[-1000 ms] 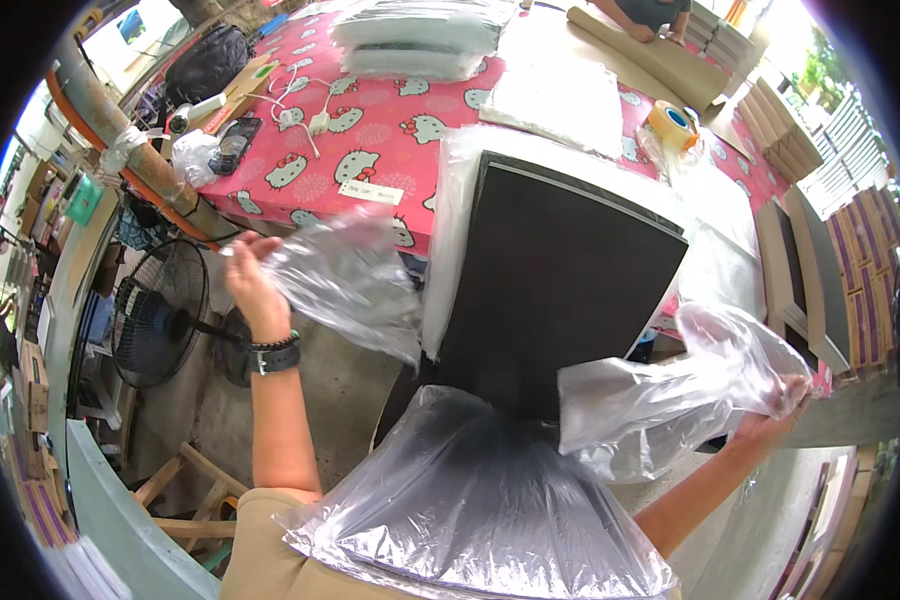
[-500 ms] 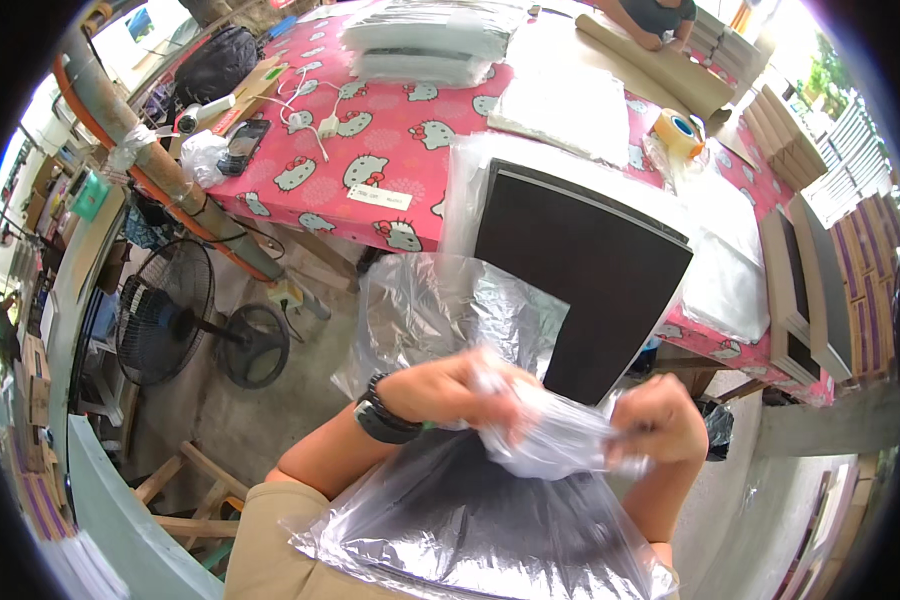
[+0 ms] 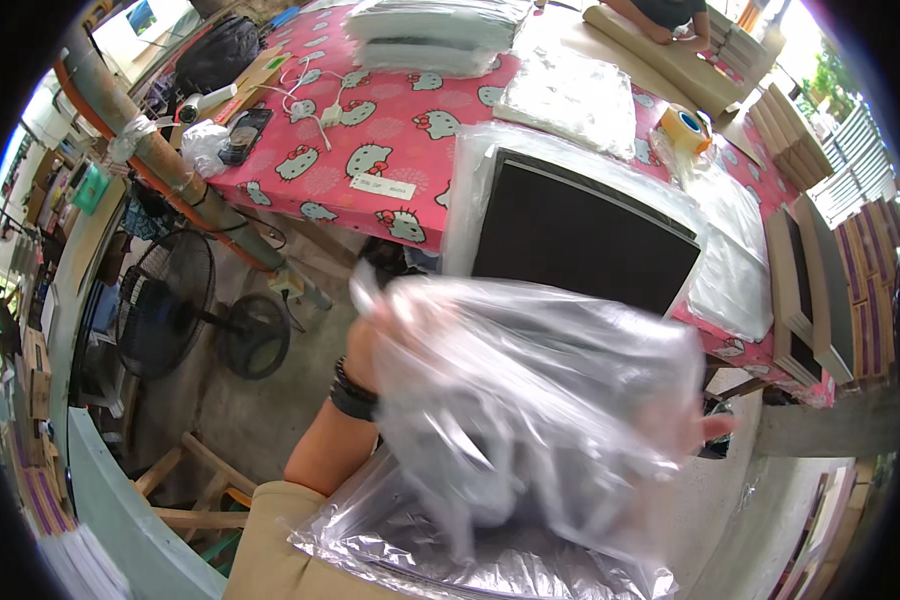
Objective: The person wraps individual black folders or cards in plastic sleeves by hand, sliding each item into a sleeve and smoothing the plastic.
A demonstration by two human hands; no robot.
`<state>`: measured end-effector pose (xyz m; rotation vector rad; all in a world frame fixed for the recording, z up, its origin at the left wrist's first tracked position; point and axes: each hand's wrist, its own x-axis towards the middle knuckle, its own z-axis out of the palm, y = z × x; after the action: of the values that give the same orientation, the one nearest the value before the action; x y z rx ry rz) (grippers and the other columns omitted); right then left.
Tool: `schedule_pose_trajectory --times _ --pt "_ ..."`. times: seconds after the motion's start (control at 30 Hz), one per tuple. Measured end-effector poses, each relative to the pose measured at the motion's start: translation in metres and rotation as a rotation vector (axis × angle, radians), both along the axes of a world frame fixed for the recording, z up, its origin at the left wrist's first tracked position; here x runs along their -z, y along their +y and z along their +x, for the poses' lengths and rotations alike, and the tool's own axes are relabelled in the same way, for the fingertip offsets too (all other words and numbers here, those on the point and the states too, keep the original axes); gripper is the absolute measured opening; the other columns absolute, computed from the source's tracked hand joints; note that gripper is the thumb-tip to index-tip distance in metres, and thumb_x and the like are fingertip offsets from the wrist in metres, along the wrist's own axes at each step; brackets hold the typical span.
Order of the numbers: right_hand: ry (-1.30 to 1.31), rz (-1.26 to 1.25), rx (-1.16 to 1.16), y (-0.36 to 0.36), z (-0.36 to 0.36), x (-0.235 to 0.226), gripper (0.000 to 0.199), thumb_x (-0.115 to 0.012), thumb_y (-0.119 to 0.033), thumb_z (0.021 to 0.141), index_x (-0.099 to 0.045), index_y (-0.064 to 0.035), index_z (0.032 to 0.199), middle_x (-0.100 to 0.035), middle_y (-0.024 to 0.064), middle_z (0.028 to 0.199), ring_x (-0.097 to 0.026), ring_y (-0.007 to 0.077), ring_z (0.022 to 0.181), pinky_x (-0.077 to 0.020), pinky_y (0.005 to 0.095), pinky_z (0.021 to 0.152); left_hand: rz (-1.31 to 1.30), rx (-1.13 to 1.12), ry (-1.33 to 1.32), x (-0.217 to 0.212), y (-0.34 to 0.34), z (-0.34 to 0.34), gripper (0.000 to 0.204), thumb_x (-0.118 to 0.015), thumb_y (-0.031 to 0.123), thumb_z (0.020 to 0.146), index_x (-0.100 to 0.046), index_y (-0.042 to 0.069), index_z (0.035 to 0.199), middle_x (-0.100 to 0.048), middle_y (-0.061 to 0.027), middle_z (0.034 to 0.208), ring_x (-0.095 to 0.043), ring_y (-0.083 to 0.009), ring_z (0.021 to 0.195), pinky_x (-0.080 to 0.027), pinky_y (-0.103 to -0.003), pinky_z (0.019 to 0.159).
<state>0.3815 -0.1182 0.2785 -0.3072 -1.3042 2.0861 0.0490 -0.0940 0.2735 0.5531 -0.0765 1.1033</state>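
A clear plastic bag [image 3: 540, 370] is spread out in front of me, smeared by motion. Its upper left part is gripped by my left hand [image 3: 410, 312], with a dark band on the wrist. At the bag's right side, my right hand [image 3: 695, 430] shows blurred through and beside the film; its grip is not clear. Across my lap lies a flat item in shiny clear plastic [image 3: 370, 530], partly covered by the bag. Just beyond, a stack of black flat panels [image 3: 580, 235] rests on clear wrapping at the table edge.
The pink patterned table [image 3: 300, 200] carries white plastic sheets [image 3: 570, 105], a tape roll [image 3: 682, 125], a wrapped stack [image 3: 430, 40] and a phone [image 3: 245, 137]. A black fan [image 3: 170, 305] stands left, beside a pole [image 3: 160, 170]. Another person's arm [image 3: 655, 30] is at the far right.
The bunched plastic between my hands is now opened out into a wide sheet. My left hand has moved up and left. The clear film over the black panels' near left corner has gone from there.
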Motion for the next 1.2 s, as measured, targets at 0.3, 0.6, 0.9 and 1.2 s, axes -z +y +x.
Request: schedule_pose_trajectory --times 0.3,0.6,0.9,1.2 --pt "0.068 0.332 -0.404 0.007 -0.019 -0.007 0.038 -0.076 -0.022 0.064 -0.06 0.0049 0.086 -0.062 0.0111 0.076 -0.059 0.0199 0.067 -0.0432 0.0296 0.058 0.319 0.36 0.372 0.032 -0.002 0.023 0.043 -0.069 0.024 0.067 -0.056 -0.005 0.096 -0.057 -0.0139 0.091 -0.056 -0.0204 0.075 -0.043 -0.029 0.065" --pt "0.121 0.75 -0.263 0.044 0.011 0.018 0.042 -0.078 -0.025 0.059 -0.061 0.0036 0.084 -0.063 0.0126 0.077 -0.06 0.0202 0.067 -0.0443 0.0299 0.059 -0.123 -0.31 0.532 0.001 0.047 -0.024 0.022 -0.052 0.022 0.083 -0.055 0.006 0.097 -0.055 -0.0009 0.076 -0.052 -0.0071 0.066 -0.042 -0.02 0.057" --pt "-0.941 0.594 1.272 0.096 0.013 -0.031 0.049 -0.044 -0.001 0.072 -0.049 -0.0103 0.12 -0.038 0.0 0.049 -0.037 0.005 0.046 -0.033 0.0215 0.044 0.858 -1.165 1.565 -0.035 0.134 0.029 0.044 -0.058 0.005 0.067 -0.054 0.012 0.111 -0.057 -0.0141 0.101 -0.057 -0.0289 0.09 -0.045 -0.032 0.075" --pt "-0.814 0.806 1.369 0.027 0.011 -0.059 0.028 -0.054 0.002 0.071 -0.06 0.0009 0.098 -0.059 0.0018 0.082 -0.05 0.0057 0.072 -0.0384 0.0169 0.062 0.904 -1.294 1.426 -0.054 0.058 0.012 0.03 -0.058 0.008 0.069 -0.06 0.007 0.099 -0.054 -0.0063 0.065 -0.05 -0.0161 0.053 -0.042 -0.026 0.052"
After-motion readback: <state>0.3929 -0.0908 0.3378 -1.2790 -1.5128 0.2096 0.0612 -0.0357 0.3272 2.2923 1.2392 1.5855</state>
